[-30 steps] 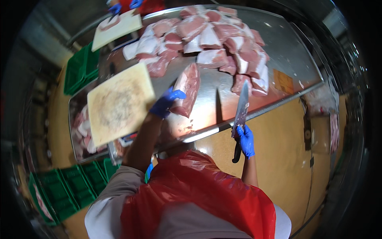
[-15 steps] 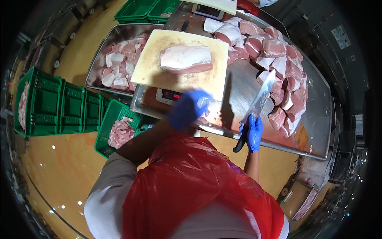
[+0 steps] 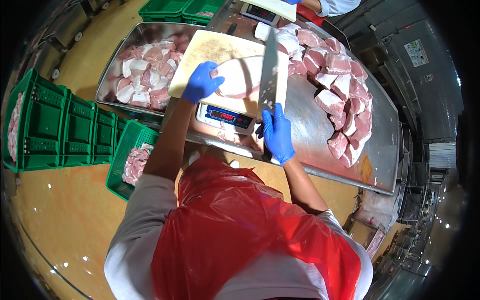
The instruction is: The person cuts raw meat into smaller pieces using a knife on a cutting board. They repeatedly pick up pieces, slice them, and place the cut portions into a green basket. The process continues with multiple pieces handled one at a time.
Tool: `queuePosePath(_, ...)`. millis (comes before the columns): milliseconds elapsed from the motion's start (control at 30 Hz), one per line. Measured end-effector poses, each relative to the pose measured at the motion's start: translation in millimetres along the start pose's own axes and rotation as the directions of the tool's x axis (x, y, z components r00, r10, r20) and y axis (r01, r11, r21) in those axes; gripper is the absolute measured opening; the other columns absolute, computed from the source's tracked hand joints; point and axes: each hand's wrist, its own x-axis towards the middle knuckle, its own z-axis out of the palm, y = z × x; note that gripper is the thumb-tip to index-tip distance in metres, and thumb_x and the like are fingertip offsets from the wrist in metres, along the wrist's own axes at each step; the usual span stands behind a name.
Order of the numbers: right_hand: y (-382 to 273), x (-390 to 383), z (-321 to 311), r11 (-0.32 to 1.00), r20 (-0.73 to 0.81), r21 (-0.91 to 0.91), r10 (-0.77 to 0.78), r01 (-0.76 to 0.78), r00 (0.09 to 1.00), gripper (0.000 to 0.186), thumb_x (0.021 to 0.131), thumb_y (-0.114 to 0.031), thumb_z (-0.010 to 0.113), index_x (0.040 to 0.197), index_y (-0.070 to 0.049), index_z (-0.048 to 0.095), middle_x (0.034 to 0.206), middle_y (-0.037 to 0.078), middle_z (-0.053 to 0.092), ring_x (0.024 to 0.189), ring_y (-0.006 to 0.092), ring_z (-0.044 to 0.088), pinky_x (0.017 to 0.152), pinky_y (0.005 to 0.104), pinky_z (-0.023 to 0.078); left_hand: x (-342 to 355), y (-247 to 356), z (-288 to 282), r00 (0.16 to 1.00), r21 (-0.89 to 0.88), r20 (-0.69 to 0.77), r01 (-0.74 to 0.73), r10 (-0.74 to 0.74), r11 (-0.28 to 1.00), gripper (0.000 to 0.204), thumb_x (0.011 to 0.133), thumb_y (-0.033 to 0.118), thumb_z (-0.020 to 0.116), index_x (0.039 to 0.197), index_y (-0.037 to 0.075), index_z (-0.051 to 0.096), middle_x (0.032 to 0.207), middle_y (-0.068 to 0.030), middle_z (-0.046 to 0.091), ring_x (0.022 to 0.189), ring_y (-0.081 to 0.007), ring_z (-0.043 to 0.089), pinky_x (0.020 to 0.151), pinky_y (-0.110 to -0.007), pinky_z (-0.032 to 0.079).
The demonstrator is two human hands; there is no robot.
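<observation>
A large piece of pale meat (image 3: 240, 75) with a white fat layer lies on the cutting board (image 3: 192, 52), which rests over a digital scale (image 3: 225, 116) with a lit red display. My gloved left hand (image 3: 202, 81) grips the meat's left end, fingers curled over it. In my gloved right hand (image 3: 278, 134) is a large knife (image 3: 269, 70), its dark handle mostly hidden by my fingers. The wide blade points away from me, beside the meat's right end; whether it touches the meat I cannot tell.
Many meat chunks (image 3: 350, 95) are heaped on the right of the steel table (image 3: 310, 135). A steel tub (image 3: 107, 82) of cut meat stands left of the board. Green crates (image 3: 42, 125) line the left. Across the table, another person's sleeve (image 3: 340, 6) shows beside a second scale (image 3: 260, 14).
My left hand has moved up and forward onto the meat's left end. My right hand has brought the knife leftward from above the bare table to the board's right side, blade now more upright in view.
</observation>
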Motion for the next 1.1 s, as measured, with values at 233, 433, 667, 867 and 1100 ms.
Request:
queuePosePath(233,26,11,59,0.895,0.022,-0.413,-0.175,0.169,0.984,0.016,0.1,-0.008,0.054,0.107,-0.001,0.041,0.073,0.031,0.06,0.068,0.0507,0.062,0.054,0.0546,0.046,-50,58,5,0.926,-0.424,-0.186,0.225,-0.328,0.877,0.065,0.074,0.005,0.083,0.129,-0.006,0.049,0.105,-0.0156,0.065,0.088,-0.0186,0.067,0.077,-0.032,0.057)
queuePosePath(433,12,46,80,0.853,0.028,-0.491,-0.189,0.178,0.982,0.019,0.1,-0.009,0.053,0.109,0.001,0.039,0.069,0.031,0.06,0.065,0.0511,0.061,0.055,0.0567,0.045,-47,65,4,0.922,-0.541,-0.145,0.229,-0.358,0.809,0.064,0.071,-0.004,0.079,0.125,-0.006,0.046,0.102,-0.0113,0.064,0.084,-0.0142,0.065,0.072,-0.028,0.056)
queuePosePath(667,2,-48,16,0.662,0.277,-0.746,0.21,0.072,0.938,0.027,0.095,-0.009,0.053,0.115,0.002,0.039,0.074,0.031,0.062,0.067,0.0498,0.062,0.058,0.0568,0.047,-58,52,22,0.896,-0.317,-0.405,0.05,-0.183,0.947,0.06,0.069,-0.006,0.075,0.121,-0.001,0.047,0.099,-0.0099,0.057,0.074,-0.0158,0.06,0.068,-0.029,0.053)
queuePosePath(867,-76,-86,-54,0.553,0.337,-0.83,0.386,0.077,0.859,0.021,0.098,-0.01,0.049,0.112,0.003,0.041,0.065,0.029,0.06,0.058,0.0483,0.061,0.051,0.0572,0.045,-49,47,6,0.929,-0.286,-0.32,0.091,-0.185,0.954,0.06,0.073,0.004,0.077,0.125,-0.002,0.05,0.106,-0.0165,0.057,0.087,-0.0241,0.06,0.078,-0.036,0.052)
queuePosePath(1100,-58,-31,24,0.794,0.094,-0.606,0.003,0.055,0.996,0.024,0.094,-0.001,0.051,0.113,0.004,0.037,0.071,0.032,0.06,0.066,0.0499,0.062,0.053,0.055,0.044,-33,39,1,0.981,-0.137,-0.145,0.105,-0.125,0.985,0.047,0.072,0.013,0.079,0.112,0.002,0.056,0.108,-0.0219,0.061,0.095,-0.0381,0.062,0.085,-0.043,0.052)
